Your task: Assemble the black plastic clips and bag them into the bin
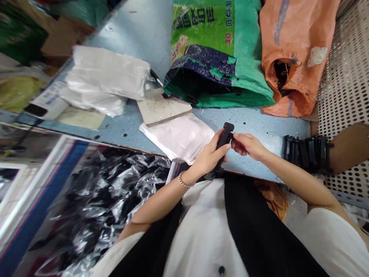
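Observation:
My left hand [211, 154] is wrapped round a long black plastic part [223, 140] with a wider block at its upper end. The part is held tilted above the table's front edge. Close against its upper right side is my right hand [246, 146], its fingers curled and its thumb and forefinger together at the part's edge. Whatever lies between those fingertips is too small to make out. Just left of my left hand lies a stack of clear plastic bags [180, 136], partly under a flat grey-beige board [164, 107].
A green woven sack [248, 57] lies with its mouth open towards me, beside an orange sack [296, 46]. Several similar black parts [307, 154] stand in a row at right. White plastic packs [106, 73] lie at left. Bagged black items [115, 188] fill the space below the table.

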The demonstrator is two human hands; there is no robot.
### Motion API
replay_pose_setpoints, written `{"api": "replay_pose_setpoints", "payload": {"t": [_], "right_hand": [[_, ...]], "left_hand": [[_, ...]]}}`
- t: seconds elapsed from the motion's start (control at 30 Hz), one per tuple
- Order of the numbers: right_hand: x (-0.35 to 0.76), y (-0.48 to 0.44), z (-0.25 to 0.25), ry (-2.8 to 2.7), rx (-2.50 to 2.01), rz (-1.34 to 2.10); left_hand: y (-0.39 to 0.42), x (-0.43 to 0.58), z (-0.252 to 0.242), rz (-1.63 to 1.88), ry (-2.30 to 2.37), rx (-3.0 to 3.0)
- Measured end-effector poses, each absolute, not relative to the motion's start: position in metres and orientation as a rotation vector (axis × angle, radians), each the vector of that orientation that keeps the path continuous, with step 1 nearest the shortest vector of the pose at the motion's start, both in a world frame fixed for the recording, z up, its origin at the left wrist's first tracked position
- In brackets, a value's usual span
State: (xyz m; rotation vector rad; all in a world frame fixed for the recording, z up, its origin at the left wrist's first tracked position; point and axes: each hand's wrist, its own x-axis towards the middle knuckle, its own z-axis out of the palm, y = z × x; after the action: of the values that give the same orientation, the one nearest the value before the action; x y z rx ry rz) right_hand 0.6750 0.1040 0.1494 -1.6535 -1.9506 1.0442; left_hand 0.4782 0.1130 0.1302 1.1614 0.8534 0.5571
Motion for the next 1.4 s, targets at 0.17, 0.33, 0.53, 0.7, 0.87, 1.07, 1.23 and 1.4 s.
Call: {"api": "replay_pose_setpoints", "payload": {"t": [0.17, 0.33, 0.53, 0.7, 0.87, 1.07, 1.23, 1.4], "right_hand": [[0.693, 0.111, 0.162, -2.404, -1.562, 0.412], [0.691, 0.113, 0.153, -2.206, -1.595, 0.685], [0.671, 0.086, 0.136, -2.085, -1.592, 0.931], [0.649, 0.049, 0.124, -2.531, -1.42, 0.499], [0.668, 0.079, 0.119, -2.34, -1.671, 0.855], [0.691, 0.25, 0.117, -2.19, -2.034, 0.237], [0.688, 0.333, 0.108, -2.301, -2.201, 0.201], [0.701, 0.321, 0.097, -2.372, -2.158, 0.058]], "left_hand": [[0.117, 0.475, 0.136, 0.518, 0.829, 1.057], [0.115, 0.483, 0.136, 0.526, 0.834, 1.048], [0.123, 0.484, 0.122, 0.644, 0.898, 0.958], [0.13, 0.484, 0.12, 0.712, 0.895, 0.942], [0.143, 0.504, 0.079, 0.734, 1.098, 1.137], [0.115, 0.566, 0.04, 0.618, 1.101, 1.76], [0.12, 0.57, 0.029, 0.67, 1.117, 1.829], [0.181, 0.545, 0.02, 0.861, 1.135, 1.296]]}}
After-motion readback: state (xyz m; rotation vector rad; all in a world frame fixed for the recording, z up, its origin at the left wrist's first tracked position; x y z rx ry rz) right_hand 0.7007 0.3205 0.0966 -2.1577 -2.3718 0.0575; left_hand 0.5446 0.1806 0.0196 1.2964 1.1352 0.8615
